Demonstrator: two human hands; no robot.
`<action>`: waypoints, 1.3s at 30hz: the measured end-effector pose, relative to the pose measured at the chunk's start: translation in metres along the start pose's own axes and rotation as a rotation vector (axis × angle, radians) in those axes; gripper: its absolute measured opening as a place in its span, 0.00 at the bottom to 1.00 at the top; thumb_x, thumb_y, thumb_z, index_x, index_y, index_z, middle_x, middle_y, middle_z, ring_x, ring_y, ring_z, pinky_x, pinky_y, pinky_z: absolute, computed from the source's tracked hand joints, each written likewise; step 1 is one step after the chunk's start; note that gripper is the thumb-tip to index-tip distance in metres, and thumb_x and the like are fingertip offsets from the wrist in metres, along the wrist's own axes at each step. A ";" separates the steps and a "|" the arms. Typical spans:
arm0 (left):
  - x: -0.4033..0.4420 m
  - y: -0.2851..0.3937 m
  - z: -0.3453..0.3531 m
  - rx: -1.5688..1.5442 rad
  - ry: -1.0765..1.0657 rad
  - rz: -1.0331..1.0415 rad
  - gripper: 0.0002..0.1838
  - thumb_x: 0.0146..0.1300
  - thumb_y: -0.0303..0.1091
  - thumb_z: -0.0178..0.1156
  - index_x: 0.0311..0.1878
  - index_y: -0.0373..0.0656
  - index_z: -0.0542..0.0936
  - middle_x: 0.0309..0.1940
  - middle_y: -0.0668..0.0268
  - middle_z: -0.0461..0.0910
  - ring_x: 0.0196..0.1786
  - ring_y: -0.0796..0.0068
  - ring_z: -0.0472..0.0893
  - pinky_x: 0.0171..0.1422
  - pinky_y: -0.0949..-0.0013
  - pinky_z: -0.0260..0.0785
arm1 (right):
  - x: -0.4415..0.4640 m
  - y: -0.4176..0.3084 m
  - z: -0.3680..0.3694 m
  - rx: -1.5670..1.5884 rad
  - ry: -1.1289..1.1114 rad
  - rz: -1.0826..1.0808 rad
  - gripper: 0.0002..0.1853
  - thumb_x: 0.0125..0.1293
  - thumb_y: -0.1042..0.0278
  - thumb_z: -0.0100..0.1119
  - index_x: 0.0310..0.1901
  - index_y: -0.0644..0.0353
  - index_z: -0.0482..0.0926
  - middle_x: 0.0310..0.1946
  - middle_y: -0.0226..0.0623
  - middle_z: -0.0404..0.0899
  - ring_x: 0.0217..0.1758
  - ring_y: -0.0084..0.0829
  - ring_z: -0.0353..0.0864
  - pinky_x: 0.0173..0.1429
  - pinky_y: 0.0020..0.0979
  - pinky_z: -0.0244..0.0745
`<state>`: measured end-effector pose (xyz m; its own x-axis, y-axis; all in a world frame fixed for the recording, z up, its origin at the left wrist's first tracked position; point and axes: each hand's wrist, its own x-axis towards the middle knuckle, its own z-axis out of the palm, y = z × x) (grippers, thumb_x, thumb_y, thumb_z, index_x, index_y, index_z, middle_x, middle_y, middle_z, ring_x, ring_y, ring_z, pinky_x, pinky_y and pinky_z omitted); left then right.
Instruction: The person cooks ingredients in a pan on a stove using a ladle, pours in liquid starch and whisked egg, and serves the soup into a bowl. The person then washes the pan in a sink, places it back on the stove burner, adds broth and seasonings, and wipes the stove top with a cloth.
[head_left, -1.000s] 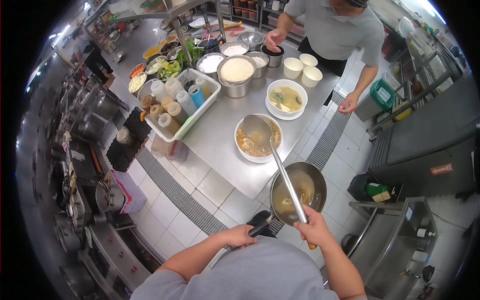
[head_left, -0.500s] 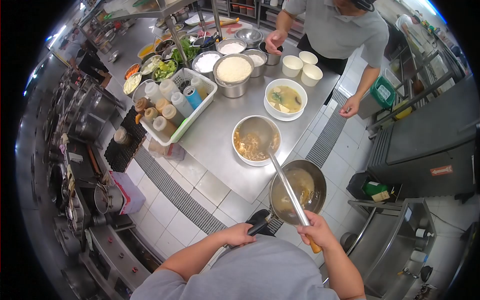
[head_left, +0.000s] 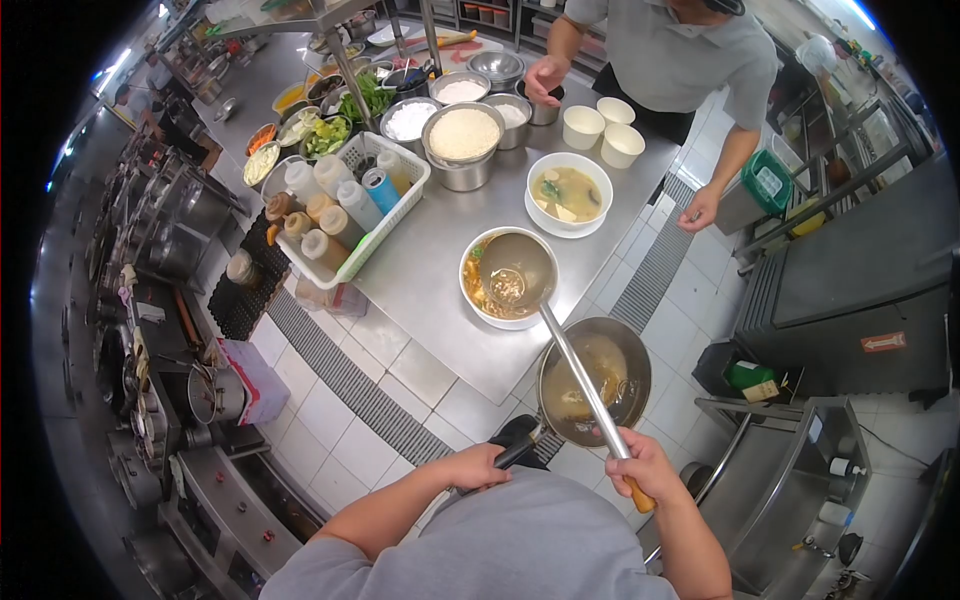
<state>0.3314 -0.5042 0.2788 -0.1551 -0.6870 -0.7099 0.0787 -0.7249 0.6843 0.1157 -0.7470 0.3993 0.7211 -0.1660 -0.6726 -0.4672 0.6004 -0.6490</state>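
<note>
My right hand (head_left: 642, 468) is closed around the long handle of a metal ladle (head_left: 518, 272). The ladle's bowl sits over a white soup bowl (head_left: 470, 262) near the table corner, with a little broth and food bits in it; part of the soup beneath is hidden. My left hand (head_left: 480, 468) grips the black handle of a deep pan (head_left: 640, 385), held beyond the table's edge with brownish soup in its bottom. Behind the first bowl, a second white bowl (head_left: 566, 192) of pale soup with tofu-like pieces stands on a saucer.
On the steel table (head_left: 440, 340) stand a white basket (head_left: 400, 215) of squeeze bottles, steel containers of white powder (head_left: 462, 135), and several paper cups (head_left: 622, 146). A co-worker (head_left: 665, 70) stands across the right side, one hand by the containers.
The ladle's bowl has turned more upright over the soup bowl, now showing its inside. My right hand has shifted slightly right. The pan and my left hand stay nearly in place.
</note>
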 end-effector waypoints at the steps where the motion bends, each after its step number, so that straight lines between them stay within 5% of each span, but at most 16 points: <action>1: 0.000 0.000 0.000 -0.001 0.000 -0.001 0.09 0.65 0.35 0.66 0.38 0.43 0.77 0.23 0.71 0.77 0.23 0.80 0.76 0.30 0.71 0.70 | 0.000 0.001 0.000 -0.034 0.002 0.015 0.32 0.61 0.82 0.59 0.69 0.63 0.71 0.23 0.29 0.75 0.16 0.21 0.72 0.21 0.25 0.64; 21: 0.004 0.001 0.003 0.017 -0.014 0.001 0.10 0.65 0.36 0.66 0.37 0.42 0.76 0.22 0.71 0.77 0.24 0.80 0.77 0.30 0.71 0.70 | 0.012 0.006 -0.012 -0.400 0.093 0.043 0.34 0.62 0.82 0.62 0.72 0.58 0.70 0.26 0.26 0.74 0.19 0.19 0.72 0.24 0.26 0.69; 30: 0.006 0.002 0.003 0.015 -0.003 -0.005 0.10 0.65 0.36 0.67 0.37 0.41 0.77 0.22 0.71 0.77 0.23 0.81 0.76 0.29 0.72 0.70 | 0.008 -0.023 -0.009 -0.021 -0.052 0.104 0.30 0.61 0.81 0.60 0.68 0.63 0.73 0.23 0.30 0.73 0.16 0.22 0.70 0.21 0.26 0.63; 39: 0.006 0.002 0.004 -0.070 -0.029 0.015 0.10 0.64 0.35 0.67 0.36 0.41 0.76 0.22 0.71 0.76 0.22 0.80 0.77 0.28 0.72 0.70 | -0.009 -0.033 0.001 0.452 -0.173 0.167 0.33 0.63 0.79 0.53 0.72 0.66 0.65 0.23 0.34 0.69 0.14 0.23 0.64 0.18 0.25 0.60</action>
<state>0.3266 -0.5097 0.2763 -0.1816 -0.6968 -0.6939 0.1494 -0.7169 0.6809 0.1253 -0.7646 0.4273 0.7476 0.0698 -0.6605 -0.3426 0.8925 -0.2935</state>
